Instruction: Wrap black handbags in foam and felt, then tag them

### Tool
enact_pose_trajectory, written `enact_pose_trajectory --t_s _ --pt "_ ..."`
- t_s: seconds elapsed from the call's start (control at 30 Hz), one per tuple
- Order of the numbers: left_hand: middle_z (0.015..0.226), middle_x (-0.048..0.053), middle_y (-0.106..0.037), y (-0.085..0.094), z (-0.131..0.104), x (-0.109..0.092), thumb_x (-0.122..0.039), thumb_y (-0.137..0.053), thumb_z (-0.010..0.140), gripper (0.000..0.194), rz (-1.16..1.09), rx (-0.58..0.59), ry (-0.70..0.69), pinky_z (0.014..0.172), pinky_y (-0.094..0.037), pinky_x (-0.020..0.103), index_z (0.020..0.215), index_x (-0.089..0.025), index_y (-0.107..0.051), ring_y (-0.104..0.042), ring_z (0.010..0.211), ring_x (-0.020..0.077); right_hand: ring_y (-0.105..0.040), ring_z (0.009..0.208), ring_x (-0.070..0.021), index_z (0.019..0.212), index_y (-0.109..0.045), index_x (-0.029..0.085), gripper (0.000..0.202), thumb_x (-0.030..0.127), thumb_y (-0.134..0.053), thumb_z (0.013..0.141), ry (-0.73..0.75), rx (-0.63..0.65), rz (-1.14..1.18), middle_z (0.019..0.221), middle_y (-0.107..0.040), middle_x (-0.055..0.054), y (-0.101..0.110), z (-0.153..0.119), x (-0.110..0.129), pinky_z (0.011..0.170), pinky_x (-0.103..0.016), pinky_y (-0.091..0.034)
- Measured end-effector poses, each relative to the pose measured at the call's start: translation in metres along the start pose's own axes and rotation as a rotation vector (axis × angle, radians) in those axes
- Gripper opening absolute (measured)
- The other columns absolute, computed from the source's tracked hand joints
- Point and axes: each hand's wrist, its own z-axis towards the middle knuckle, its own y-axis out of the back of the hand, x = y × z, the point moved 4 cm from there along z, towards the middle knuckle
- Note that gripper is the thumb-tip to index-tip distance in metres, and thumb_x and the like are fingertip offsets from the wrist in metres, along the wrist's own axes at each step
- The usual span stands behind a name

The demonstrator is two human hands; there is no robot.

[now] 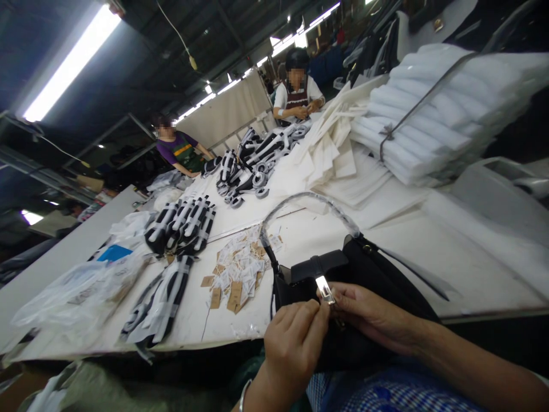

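A black handbag (386,274) lies at the table's front edge, its handle (309,197) wrapped in clear film and arched up over the table. On its front strap sits a shiny metal clasp (325,290). My right hand (369,312) pinches the clasp from the right with thumb and fingers. From the left, my left hand (295,343) has its fingers closed at the clasp's lower end; what is between its fingertips is hidden. Both hands nearly touch each other in front of the bag.
Paper tags (240,269) lie left of the bag. Wrapped black straps (182,226) and a plastic bag (81,292) are farther left. White foam sheets (450,109) are stacked at the right. Two people (298,94) are across the table.
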Motion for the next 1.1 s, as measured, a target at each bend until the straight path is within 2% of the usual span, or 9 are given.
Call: enact_pose_trajectory --t_s 0.23,0.47,0.67,0.87,0.97,1.1 --pt "0.092 0.012 -0.072 -0.001 -0.001 -0.001 -0.004 -0.064 0.085 0.03 -0.013 0.032 -0.042 0.07 -0.057 0.031 0.114 -0.006 -0.064 -0.068 0.083 0.0206 -0.052 0.084 -0.0144 0.095 -0.065 0.014 0.029 0.041 -0.07 0.087 0.004 0.013 0.01 0.09 -0.059 -0.003 0.001 0.0 -0.001 0.08 -0.027 -0.042" --pt "0.087 0.01 -0.073 -0.002 -0.001 -0.002 -0.006 -0.06 0.088 0.023 0.033 0.044 -0.053 0.068 -0.056 0.03 0.111 -0.008 -0.064 -0.068 0.079 0.0189 -0.052 0.081 -0.0134 0.092 -0.065 0.014 0.027 0.04 -0.071 0.086 0.003 0.006 0.012 0.086 -0.058 -0.002 0.0 0.0 -0.001 0.077 -0.025 -0.042" --pt "0.085 0.01 -0.071 -0.003 0.003 -0.001 -0.006 -0.061 0.087 0.019 0.014 0.036 -0.049 0.063 -0.054 0.03 0.106 -0.008 -0.064 -0.064 0.073 0.0187 -0.055 0.086 -0.015 0.096 -0.068 0.015 0.03 0.043 -0.071 0.085 0.012 0.021 0.018 0.09 -0.062 -0.003 -0.001 0.0 -0.001 0.082 -0.027 -0.043" --pt "0.092 0.011 -0.071 -0.003 0.005 0.002 -0.009 -0.061 0.088 0.019 -0.021 0.052 -0.058 0.067 -0.055 0.031 0.107 -0.008 -0.063 -0.064 0.078 0.0202 -0.055 0.083 -0.0146 0.096 -0.069 0.016 0.027 0.043 -0.068 0.088 0.021 0.04 0.003 0.089 -0.062 -0.002 -0.005 -0.001 0.002 0.082 -0.028 -0.043" --pt "0.093 0.011 -0.071 -0.003 0.007 0.005 -0.011 -0.059 0.09 0.018 -0.019 0.069 -0.053 0.069 -0.055 0.031 0.108 -0.009 -0.062 -0.064 0.079 0.0196 -0.055 0.085 -0.0157 0.1 -0.068 0.016 0.028 0.042 -0.065 0.09 0.027 0.061 -0.039 0.091 -0.062 -0.003 -0.005 -0.002 0.001 0.085 -0.03 -0.042" --pt "0.093 0.01 -0.07 -0.002 0.013 0.014 -0.015 -0.058 0.092 0.011 -0.028 0.081 0.03 0.069 -0.054 0.029 0.101 -0.012 -0.063 -0.063 0.076 0.0177 -0.053 0.092 -0.0178 0.105 -0.068 0.015 0.033 0.045 -0.064 0.09 0.015 0.078 -0.187 0.096 -0.061 -0.005 0.0 -0.005 -0.007 0.086 -0.031 -0.04"
